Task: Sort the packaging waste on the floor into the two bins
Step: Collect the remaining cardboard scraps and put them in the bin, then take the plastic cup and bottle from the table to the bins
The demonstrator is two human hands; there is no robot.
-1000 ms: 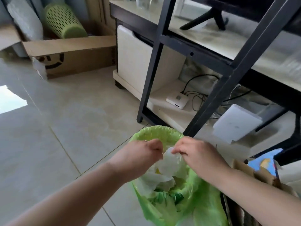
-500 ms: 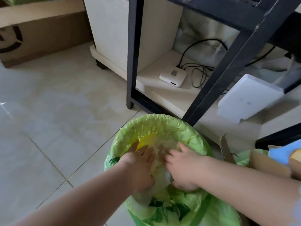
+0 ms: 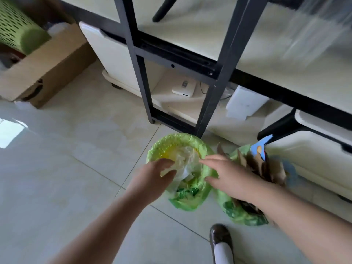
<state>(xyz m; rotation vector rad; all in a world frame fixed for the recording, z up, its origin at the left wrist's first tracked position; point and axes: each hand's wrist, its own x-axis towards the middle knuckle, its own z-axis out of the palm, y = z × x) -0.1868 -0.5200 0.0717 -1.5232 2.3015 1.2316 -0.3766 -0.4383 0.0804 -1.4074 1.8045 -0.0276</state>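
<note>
Left hand (image 3: 152, 178) pinches clear plastic wrap (image 3: 185, 161) over left green bin (image 3: 204, 147) to stuff it in (soft stuff here). Right hand (image 3: 226, 176) spread, fingers straight.

We see glossy, smooth floor tiles (image 3: 57, 178) mirroring the window light, and standing on them a bin lined with a thin, crinkled green plastic bag (image 3: 204, 147) holding filmy, translucent white plastic wrap (image 3: 185, 162). Just right of that bin, a second green plastic liner (image 3: 245, 218) holds matt brown cardboard scraps (image 3: 274, 172). Behind it rises a matt black metal frame (image 3: 142, 73); far left sits a dull corrugated cardboard box (image 3: 47, 65).
</note>
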